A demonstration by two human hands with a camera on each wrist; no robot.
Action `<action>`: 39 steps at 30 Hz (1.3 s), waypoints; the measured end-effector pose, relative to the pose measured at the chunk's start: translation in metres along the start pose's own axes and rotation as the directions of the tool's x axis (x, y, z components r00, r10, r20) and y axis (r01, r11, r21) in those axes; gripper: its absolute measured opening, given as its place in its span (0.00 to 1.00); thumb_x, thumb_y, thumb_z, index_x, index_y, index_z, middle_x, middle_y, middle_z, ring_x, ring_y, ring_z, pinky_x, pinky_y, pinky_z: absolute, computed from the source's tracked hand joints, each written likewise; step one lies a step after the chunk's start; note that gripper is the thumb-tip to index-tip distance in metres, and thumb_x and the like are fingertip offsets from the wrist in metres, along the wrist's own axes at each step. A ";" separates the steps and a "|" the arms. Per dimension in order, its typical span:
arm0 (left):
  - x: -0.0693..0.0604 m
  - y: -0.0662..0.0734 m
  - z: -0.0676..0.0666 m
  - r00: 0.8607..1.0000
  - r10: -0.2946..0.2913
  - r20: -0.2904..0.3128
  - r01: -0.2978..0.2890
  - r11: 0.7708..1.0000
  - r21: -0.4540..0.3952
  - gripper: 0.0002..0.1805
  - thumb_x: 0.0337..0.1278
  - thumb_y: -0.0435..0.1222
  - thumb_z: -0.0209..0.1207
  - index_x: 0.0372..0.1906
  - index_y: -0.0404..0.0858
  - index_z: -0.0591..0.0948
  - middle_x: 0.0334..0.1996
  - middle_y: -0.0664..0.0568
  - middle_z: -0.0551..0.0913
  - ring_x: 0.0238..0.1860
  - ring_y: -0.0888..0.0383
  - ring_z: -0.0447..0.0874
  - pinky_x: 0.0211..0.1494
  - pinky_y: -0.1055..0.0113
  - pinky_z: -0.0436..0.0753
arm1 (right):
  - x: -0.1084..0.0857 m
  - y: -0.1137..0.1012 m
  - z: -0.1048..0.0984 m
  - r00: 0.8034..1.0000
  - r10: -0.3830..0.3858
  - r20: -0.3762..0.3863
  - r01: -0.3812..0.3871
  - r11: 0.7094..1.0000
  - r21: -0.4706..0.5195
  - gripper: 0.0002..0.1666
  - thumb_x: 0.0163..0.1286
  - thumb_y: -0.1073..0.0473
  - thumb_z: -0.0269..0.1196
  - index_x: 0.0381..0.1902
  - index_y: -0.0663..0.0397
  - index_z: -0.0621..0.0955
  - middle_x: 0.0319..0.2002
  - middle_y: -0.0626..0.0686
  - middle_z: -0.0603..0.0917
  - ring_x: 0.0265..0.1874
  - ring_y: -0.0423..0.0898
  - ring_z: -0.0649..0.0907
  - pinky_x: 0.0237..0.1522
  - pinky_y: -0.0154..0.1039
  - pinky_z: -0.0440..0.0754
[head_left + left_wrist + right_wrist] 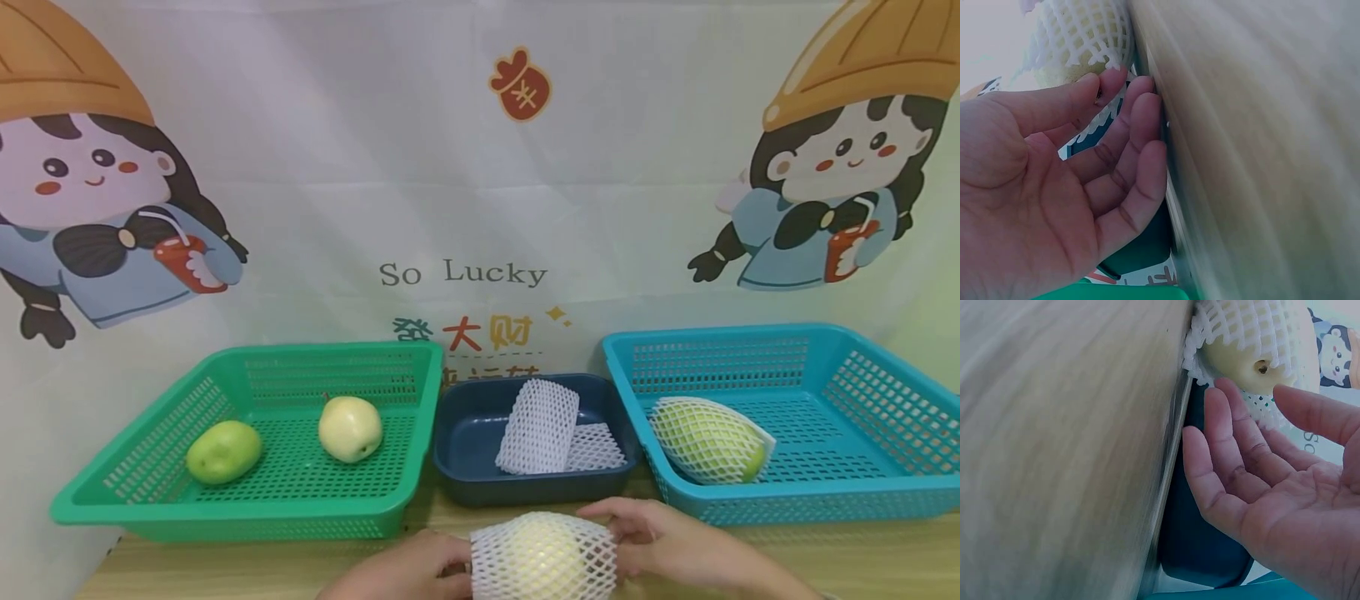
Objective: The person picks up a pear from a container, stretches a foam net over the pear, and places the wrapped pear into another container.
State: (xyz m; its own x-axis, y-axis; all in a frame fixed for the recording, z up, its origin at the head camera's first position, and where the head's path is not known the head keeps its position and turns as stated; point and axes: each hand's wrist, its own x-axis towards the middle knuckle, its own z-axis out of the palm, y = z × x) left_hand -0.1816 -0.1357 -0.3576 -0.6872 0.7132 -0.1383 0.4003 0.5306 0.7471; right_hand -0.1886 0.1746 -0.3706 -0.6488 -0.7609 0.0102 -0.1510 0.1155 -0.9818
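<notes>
A pale yellow pear [546, 557] sits inside a white foam net sleeve [491, 562] at the front edge of the table, between the hands. My left hand [423, 567] pinches the sleeve's left end between thumb and index finger; in the left wrist view the other fingers of this hand [1085, 181] are loosely bent. My right hand [667, 546] is at the sleeve's right end, fingers loosely extended. In the right wrist view the pear's bare end [1241, 365] shows past the net, close to the right thumb [1310, 412]; the index fingertip is partly hidden behind the net.
A green basket [262, 506] at left holds a green fruit [224, 452] and a pale yellow pear [350, 429]. The dark blue tray [532, 490] in the middle contains foam nets [540, 427]. At right, a blue basket [817, 490] has a net-wrapped green fruit [705, 437].
</notes>
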 end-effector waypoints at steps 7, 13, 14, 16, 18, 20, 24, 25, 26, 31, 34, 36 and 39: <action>0.002 0.000 0.002 0.999 -0.044 -0.002 0.044 0.999 -0.007 0.08 0.61 0.42 0.56 0.32 0.45 0.81 0.25 0.65 0.79 0.26 0.73 0.70 0.32 0.75 0.73 | 0.000 -0.001 0.004 0.993 -0.084 -0.085 0.067 0.979 -0.190 0.16 0.64 0.67 0.55 0.47 0.75 0.74 0.35 0.58 0.83 0.33 0.32 0.80 0.36 0.31 0.79; 0.004 0.000 0.002 0.998 -0.060 -0.004 0.061 0.998 0.019 0.07 0.60 0.41 0.56 0.30 0.45 0.81 0.25 0.65 0.79 0.25 0.72 0.71 0.31 0.75 0.73 | 0.001 -0.003 0.006 0.977 -0.074 -0.199 0.006 0.947 -0.322 0.08 0.61 0.68 0.57 0.38 0.65 0.78 0.28 0.49 0.82 0.29 0.31 0.78 0.33 0.29 0.76; 0.004 0.000 0.002 0.998 -0.061 -0.004 0.061 0.998 0.021 0.07 0.60 0.41 0.56 0.30 0.45 0.81 0.25 0.65 0.79 0.25 0.72 0.71 0.31 0.75 0.73 | 0.001 -0.003 0.006 0.976 -0.070 -0.208 -0.002 0.944 -0.329 0.08 0.60 0.68 0.56 0.38 0.65 0.79 0.28 0.48 0.82 0.28 0.31 0.78 0.33 0.29 0.75; 0.004 0.001 0.002 0.998 -0.061 -0.005 0.061 0.998 0.020 0.07 0.61 0.41 0.56 0.30 0.45 0.81 0.25 0.65 0.79 0.25 0.72 0.71 0.31 0.75 0.73 | 0.001 -0.004 0.005 0.973 -0.057 -0.223 -0.021 0.942 -0.336 0.07 0.60 0.68 0.56 0.37 0.64 0.78 0.28 0.47 0.82 0.28 0.32 0.78 0.33 0.29 0.74; 0.003 0.001 0.001 0.999 -0.047 -0.008 0.047 0.998 0.030 0.07 0.61 0.41 0.56 0.30 0.45 0.81 0.25 0.65 0.78 0.25 0.73 0.70 0.31 0.76 0.73 | 0.000 -0.005 0.004 0.972 -0.062 -0.228 -0.021 0.939 -0.343 0.07 0.60 0.69 0.56 0.36 0.64 0.78 0.26 0.48 0.82 0.27 0.32 0.78 0.33 0.29 0.74; 0.002 0.000 0.001 1.000 -0.017 -0.014 0.018 0.998 0.055 0.07 0.61 0.42 0.56 0.30 0.46 0.80 0.25 0.66 0.78 0.26 0.74 0.70 0.31 0.76 0.73 | -0.001 -0.006 0.003 0.971 -0.071 -0.227 -0.012 0.939 -0.345 0.06 0.61 0.69 0.55 0.36 0.65 0.77 0.25 0.49 0.82 0.26 0.33 0.79 0.32 0.30 0.75; 0.001 0.000 0.001 0.999 0.035 -0.025 -0.032 0.993 0.111 0.07 0.61 0.42 0.55 0.30 0.47 0.79 0.25 0.67 0.77 0.26 0.75 0.68 0.32 0.77 0.72 | -0.003 -0.007 0.001 0.974 -0.080 -0.211 0.007 0.946 -0.324 0.07 0.61 0.71 0.53 0.36 0.67 0.76 0.24 0.52 0.81 0.24 0.35 0.80 0.30 0.31 0.76; 0.000 0.000 0.001 0.999 0.038 -0.026 -0.034 0.992 0.118 0.08 0.61 0.42 0.55 0.29 0.46 0.79 0.24 0.67 0.76 0.26 0.75 0.68 0.31 0.77 0.72 | -0.003 -0.008 0.001 0.975 -0.073 -0.211 0.002 0.948 -0.318 0.07 0.61 0.71 0.53 0.37 0.67 0.76 0.24 0.52 0.81 0.24 0.35 0.80 0.30 0.31 0.76; 0.000 0.000 0.001 0.999 0.037 -0.026 -0.034 0.992 0.120 0.08 0.61 0.42 0.55 0.28 0.46 0.79 0.24 0.67 0.75 0.26 0.75 0.67 0.31 0.77 0.72 | -0.003 -0.008 0.001 0.974 -0.066 -0.215 -0.005 0.950 -0.313 0.07 0.62 0.70 0.53 0.37 0.67 0.75 0.24 0.51 0.81 0.24 0.36 0.80 0.29 0.31 0.76; -0.001 0.000 0.000 0.999 0.032 -0.020 -0.030 0.994 0.102 0.07 0.61 0.42 0.55 0.28 0.47 0.78 0.23 0.68 0.73 0.25 0.75 0.67 0.31 0.77 0.71 | -0.005 -0.010 0.004 0.969 -0.032 -0.244 -0.044 0.953 -0.301 0.05 0.65 0.67 0.52 0.37 0.64 0.74 0.24 0.48 0.80 0.23 0.36 0.79 0.26 0.32 0.75; -0.001 0.001 0.000 0.999 0.027 -0.021 -0.025 0.995 0.093 0.07 0.61 0.43 0.55 0.29 0.47 0.79 0.23 0.68 0.74 0.26 0.75 0.67 0.31 0.77 0.72 | -0.006 -0.012 0.005 0.972 -0.030 -0.232 -0.049 0.944 -0.326 0.05 0.66 0.67 0.52 0.39 0.63 0.73 0.24 0.47 0.79 0.23 0.36 0.79 0.27 0.32 0.74; -0.002 0.002 0.000 0.999 0.025 -0.024 -0.023 0.995 0.094 0.07 0.61 0.43 0.55 0.30 0.48 0.80 0.24 0.68 0.75 0.26 0.75 0.68 0.32 0.77 0.72 | -0.006 -0.014 0.006 0.974 -0.039 -0.222 -0.047 0.929 -0.368 0.06 0.67 0.67 0.52 0.41 0.62 0.74 0.26 0.47 0.79 0.24 0.35 0.78 0.28 0.32 0.74; -0.002 0.003 0.001 0.999 0.021 -0.030 -0.018 0.994 0.105 0.06 0.61 0.43 0.56 0.29 0.48 0.79 0.23 0.68 0.74 0.26 0.75 0.67 0.31 0.77 0.72 | -0.007 -0.019 0.009 0.971 -0.069 -0.228 -0.053 0.871 -0.489 0.11 0.65 0.69 0.52 0.45 0.60 0.74 0.32 0.47 0.79 0.28 0.33 0.76 0.30 0.31 0.74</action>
State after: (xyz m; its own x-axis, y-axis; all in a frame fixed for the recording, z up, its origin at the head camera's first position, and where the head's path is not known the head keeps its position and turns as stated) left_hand -0.1785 -0.1355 -0.3559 -0.6964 0.7103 -0.1027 0.4741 0.5628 0.6771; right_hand -0.1745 0.1722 -0.3538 -0.7896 -0.6015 0.1209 -0.4620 0.4533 -0.7623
